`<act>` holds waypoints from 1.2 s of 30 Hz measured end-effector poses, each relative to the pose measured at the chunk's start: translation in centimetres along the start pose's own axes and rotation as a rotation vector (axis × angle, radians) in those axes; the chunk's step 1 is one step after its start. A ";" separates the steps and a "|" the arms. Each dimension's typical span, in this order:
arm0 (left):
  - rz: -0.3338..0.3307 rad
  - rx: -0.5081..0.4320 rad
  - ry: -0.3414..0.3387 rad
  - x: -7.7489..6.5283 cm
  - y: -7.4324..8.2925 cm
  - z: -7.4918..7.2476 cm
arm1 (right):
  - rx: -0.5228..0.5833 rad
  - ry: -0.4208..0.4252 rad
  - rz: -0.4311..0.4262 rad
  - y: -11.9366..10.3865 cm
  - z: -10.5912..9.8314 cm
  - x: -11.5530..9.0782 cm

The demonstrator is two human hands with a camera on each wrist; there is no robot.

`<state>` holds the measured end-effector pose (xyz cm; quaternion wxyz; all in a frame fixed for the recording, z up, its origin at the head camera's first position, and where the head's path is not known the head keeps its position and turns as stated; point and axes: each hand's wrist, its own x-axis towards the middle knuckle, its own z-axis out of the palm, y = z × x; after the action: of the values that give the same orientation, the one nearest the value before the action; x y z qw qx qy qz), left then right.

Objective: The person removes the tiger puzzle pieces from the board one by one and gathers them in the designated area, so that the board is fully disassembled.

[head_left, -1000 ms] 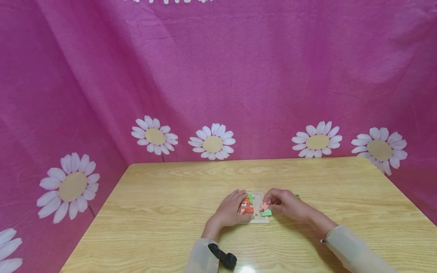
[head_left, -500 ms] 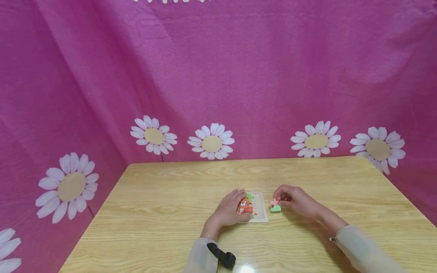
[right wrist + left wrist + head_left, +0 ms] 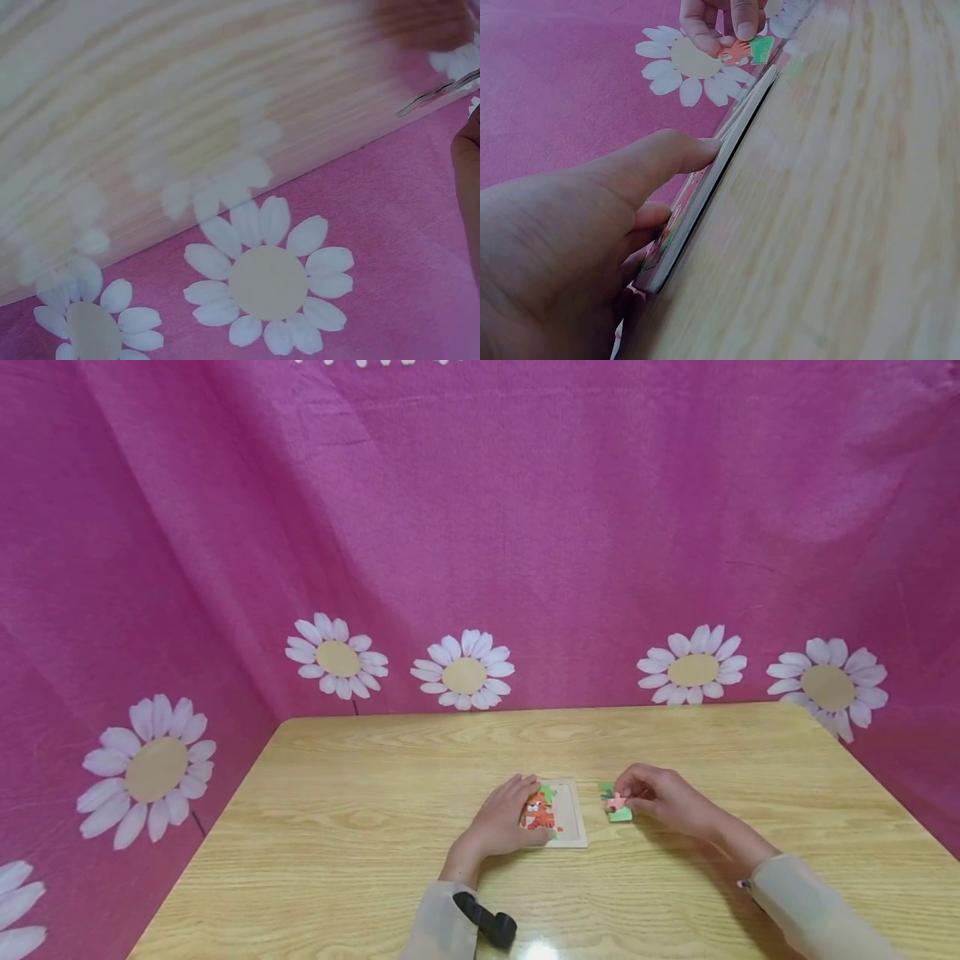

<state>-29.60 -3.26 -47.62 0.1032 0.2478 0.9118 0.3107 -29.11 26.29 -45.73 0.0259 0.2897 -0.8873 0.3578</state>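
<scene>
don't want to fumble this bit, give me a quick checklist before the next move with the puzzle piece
1. Left hand holding the puzzle board: ok
2. Puzzle piece pinched in the right hand: ok
3. Bare space on the board's right side: ok
4. Piece over the board: not ok, it is off to the right
5. Only one piece in the grip: cannot tell, another green patch shows beside it

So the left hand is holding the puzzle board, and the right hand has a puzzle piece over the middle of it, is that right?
Not quite: the head view shows the puzzle piece in the right hand off to the right of the puzzle board, not over it. The left hand does hold the puzzle board.
</scene>
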 end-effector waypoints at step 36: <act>-0.015 -0.007 0.000 0.1 -0.2 0.1 | -0.081 0.100 0.073 2.9 -3.2 -2.4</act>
<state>-29.78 -3.28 -47.85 0.1066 0.2406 0.9126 0.3129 -29.15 31.21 -45.77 0.0689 0.2377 -0.9086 0.3364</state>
